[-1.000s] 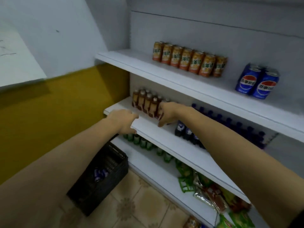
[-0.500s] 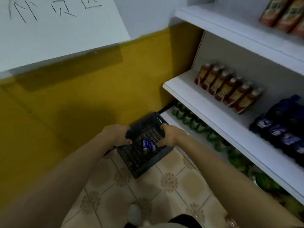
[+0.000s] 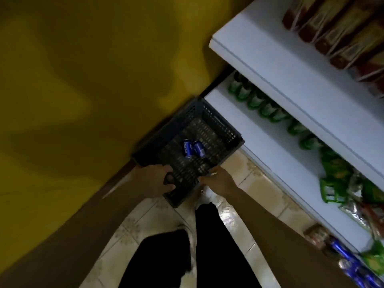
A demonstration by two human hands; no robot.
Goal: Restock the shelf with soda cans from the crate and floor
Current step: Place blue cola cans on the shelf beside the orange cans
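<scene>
A dark perforated plastic crate (image 3: 222, 129) sits on the tiled floor against the yellow wall, beside the white shelf unit (image 3: 291, 65). Two blue soda cans (image 3: 192, 149) lie on their sides on its bottom. My left hand (image 3: 154, 179) grips the crate's near rim, fingers curled through the rim. My right hand (image 3: 218, 179) holds the same rim a little to the right. More blue cans (image 3: 349, 265) lie on the floor at the lower right, under the shelf's edge.
Green bottles (image 3: 264, 104) line the lowest shelf, with green snack packets (image 3: 336, 175) further right. Brown bottles (image 3: 336, 28) fill the shelf above. My legs in dark trousers (image 3: 207, 246) stand on the tiles just behind the crate.
My hands left the middle shelf edge and came down onto the crate's rim. My view has tilted steeply down, so the crate and floor fill the middle.
</scene>
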